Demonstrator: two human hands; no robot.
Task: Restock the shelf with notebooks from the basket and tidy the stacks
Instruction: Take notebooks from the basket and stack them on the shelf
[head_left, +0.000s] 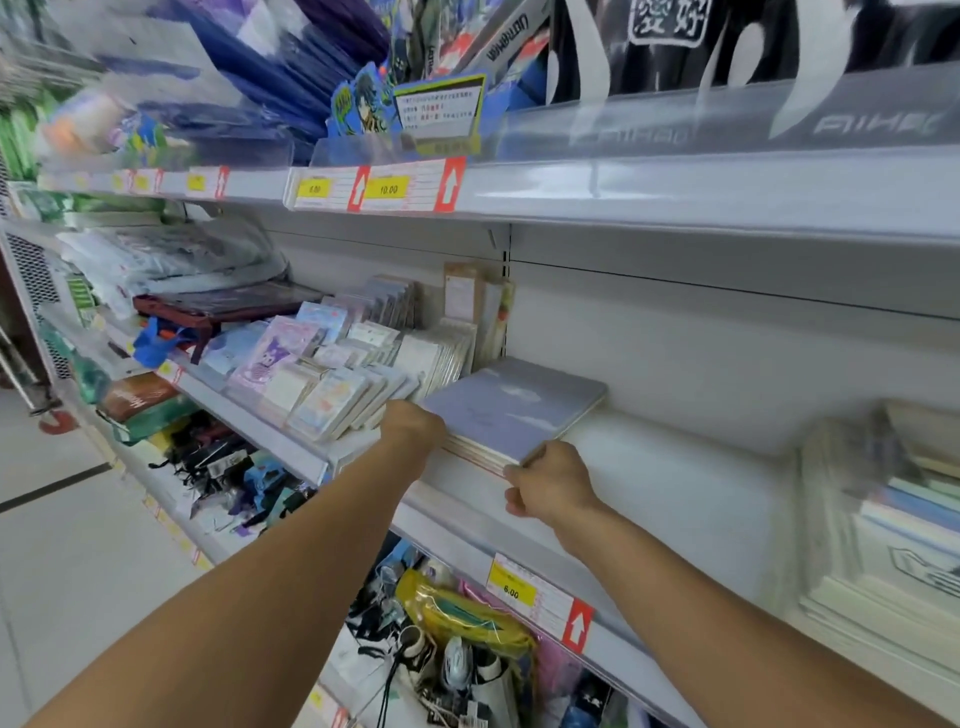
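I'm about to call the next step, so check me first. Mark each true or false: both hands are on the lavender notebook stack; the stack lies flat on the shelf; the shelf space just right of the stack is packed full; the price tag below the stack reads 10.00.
1. Both hands are on the stack. True: the left hand and right hand hold the lavender notebook stack at its near corners.
2. The stack lies flat. True, on the white shelf.
3. The space right of it is packed. False: it is bare.
4. The tag reads 10.00. False: the price tag reads 6.00.
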